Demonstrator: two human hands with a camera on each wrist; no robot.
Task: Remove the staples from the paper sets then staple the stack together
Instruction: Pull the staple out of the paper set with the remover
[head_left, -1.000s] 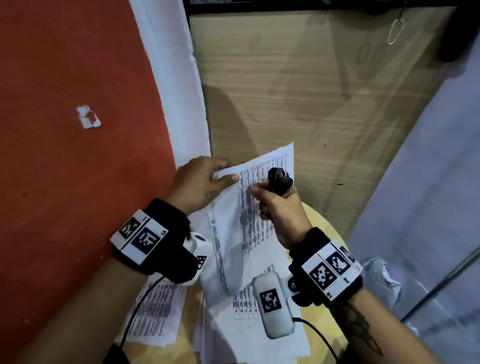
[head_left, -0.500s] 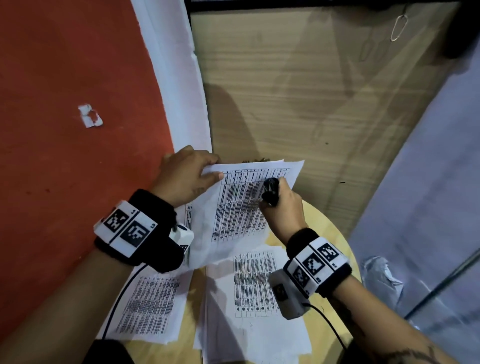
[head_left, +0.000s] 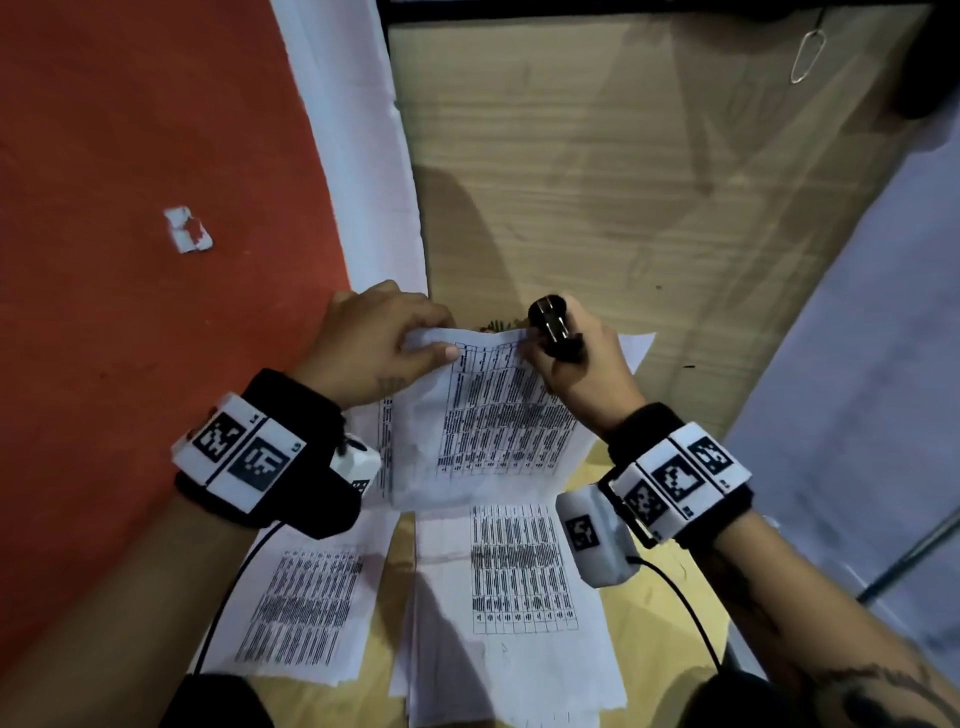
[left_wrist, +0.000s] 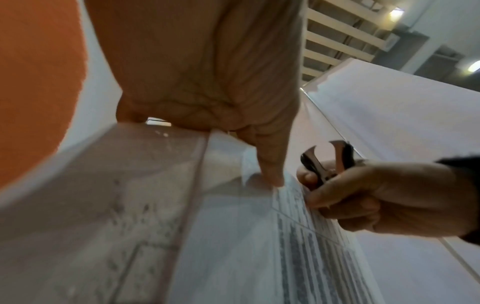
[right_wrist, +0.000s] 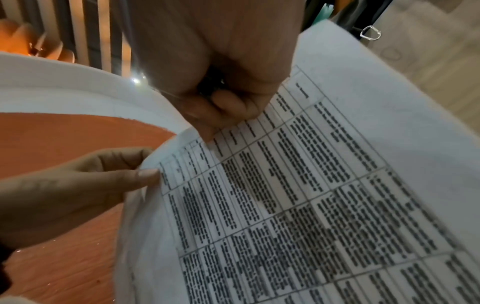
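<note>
I hold a printed paper set (head_left: 498, 415) lifted off a small round table (head_left: 670, 597). My left hand (head_left: 384, 343) pinches its top left corner between thumb and fingers (right_wrist: 140, 174). My right hand (head_left: 576, 369) grips a black staple remover (head_left: 550, 330) and also pinches the paper's top edge. In the left wrist view the staple remover (left_wrist: 330, 162) shows its metal claws apart and pointing up, clear of the paper (left_wrist: 259, 246). No staple is visible. Two more printed sets (head_left: 306, 608) (head_left: 519, 582) lie flat on the table below.
A red floor (head_left: 130, 312) lies to the left with a small white scrap (head_left: 187, 228) on it. A wooden panel (head_left: 597, 182) stands ahead, a white strip (head_left: 374, 182) beside it. A pale wall (head_left: 857, 389) rises on the right. A metal clip (head_left: 805, 54) hangs at top right.
The held paper set has turned from upright to landscape and lifted toward the far table edge. Both hands have moved along its top edge, and the staple remover now points up.
</note>
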